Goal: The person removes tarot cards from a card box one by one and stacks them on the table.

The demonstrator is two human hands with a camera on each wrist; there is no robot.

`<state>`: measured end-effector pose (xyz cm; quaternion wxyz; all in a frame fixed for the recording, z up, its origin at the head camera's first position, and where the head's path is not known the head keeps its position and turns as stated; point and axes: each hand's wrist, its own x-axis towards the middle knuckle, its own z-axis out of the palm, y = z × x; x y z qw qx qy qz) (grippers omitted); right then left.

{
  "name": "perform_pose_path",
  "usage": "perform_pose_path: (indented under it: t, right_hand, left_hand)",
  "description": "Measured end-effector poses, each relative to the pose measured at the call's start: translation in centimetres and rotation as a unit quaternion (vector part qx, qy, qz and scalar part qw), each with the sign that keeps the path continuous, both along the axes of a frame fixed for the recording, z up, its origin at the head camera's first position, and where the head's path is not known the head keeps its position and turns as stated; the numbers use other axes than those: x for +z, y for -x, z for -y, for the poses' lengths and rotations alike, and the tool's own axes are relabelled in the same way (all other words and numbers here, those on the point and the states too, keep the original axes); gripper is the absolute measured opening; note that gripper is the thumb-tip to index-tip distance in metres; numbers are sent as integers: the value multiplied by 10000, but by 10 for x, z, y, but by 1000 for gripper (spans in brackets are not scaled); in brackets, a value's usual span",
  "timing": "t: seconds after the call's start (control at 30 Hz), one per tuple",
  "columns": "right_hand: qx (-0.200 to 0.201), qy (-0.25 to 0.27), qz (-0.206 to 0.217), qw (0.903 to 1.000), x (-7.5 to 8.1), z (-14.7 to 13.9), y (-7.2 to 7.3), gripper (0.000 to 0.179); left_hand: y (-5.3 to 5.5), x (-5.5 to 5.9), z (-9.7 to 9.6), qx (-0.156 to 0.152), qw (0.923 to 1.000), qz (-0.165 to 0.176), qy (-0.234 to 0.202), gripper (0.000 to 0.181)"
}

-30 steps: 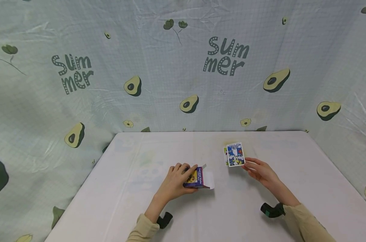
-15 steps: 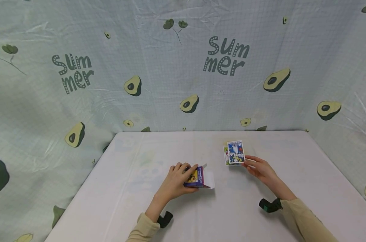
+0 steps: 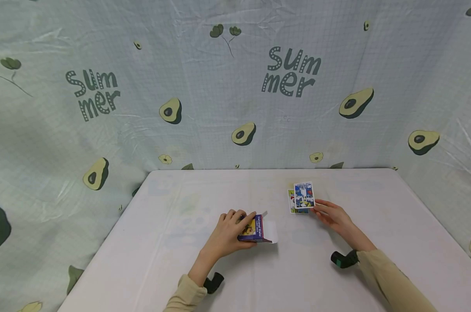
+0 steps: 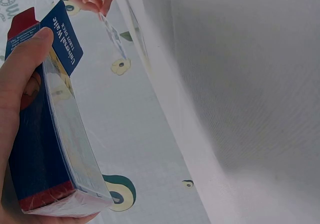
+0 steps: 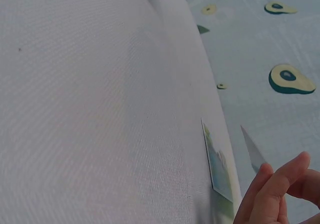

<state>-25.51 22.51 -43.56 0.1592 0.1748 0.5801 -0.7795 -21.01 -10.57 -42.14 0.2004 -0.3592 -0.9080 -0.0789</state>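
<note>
My left hand [image 3: 228, 234] grips a blue and purple tarot deck box [image 3: 251, 236], fingers over the top and thumb along the near side. Its flap stands out toward the right, and the left wrist view shows "Universal Waite Tarot Deck" on the flap [image 4: 62, 38]. With my right hand [image 3: 338, 222] I pinch a tarot card [image 3: 304, 195] by its lower right corner, its blue picture toward me. Below it a second tarot card [image 5: 217, 164] lies on the table, partly covered by the held one in the head view.
A white-covered table [image 3: 173, 260] spreads around both hands. Behind it hangs a pale curtain [image 3: 204, 86] printed with avocados and "summer" lettering, meeting the table's back edge. Black wrist cameras [image 3: 343, 259] stick out below both hands.
The held card has shifted slightly up and right in the head view, so more of the lower card shows. My right forearm has drifted a little left. My left hand keeps its hold on the box.
</note>
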Motion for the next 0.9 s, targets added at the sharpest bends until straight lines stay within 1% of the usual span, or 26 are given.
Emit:
perform_pose_path:
  t: [0.23,0.53,0.63,0.9]
  right_hand:
    - [74,88,-32,9999,-8,1,6,65]
    - [330,-136,-157,9992,-16,5,11,61]
    - [381,-78,-194,9991,-17,7,13,59]
    - [325,-1,-210,9993,-16,10,13,56]
  left_hand:
    - [0,0,0,18,10000,43,-7,74]
    - [-1,1,1,26,10000,-3,-3,75]
    - [-1,1,1,24,10000,-25,12,75]
    - [-1,1,2,8,10000,-81,15,75]
